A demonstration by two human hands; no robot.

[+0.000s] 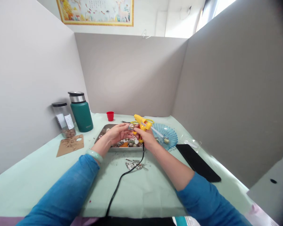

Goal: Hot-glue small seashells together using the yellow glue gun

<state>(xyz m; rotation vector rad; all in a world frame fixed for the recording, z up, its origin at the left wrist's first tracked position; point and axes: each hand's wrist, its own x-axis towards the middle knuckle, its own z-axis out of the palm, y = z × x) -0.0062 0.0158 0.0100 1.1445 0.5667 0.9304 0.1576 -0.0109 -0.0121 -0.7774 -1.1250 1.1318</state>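
My right hand is wrapped round the grip of a yellow hot glue gun, whose nozzle points left at a small pale shell. My left hand pinches that shell between its fingertips, right at the nozzle. Both hands hover over a metal tray filled with several shells and pebbles. The gun's black cord runs down the table toward me. A pale green bangle sits on my left wrist.
A green thermos and a clear jar stand at the back left beside a brown card. A red cup stands behind the tray. A blue glass dish, a black phone and metal clips lie nearby. Grey partitions enclose the table.
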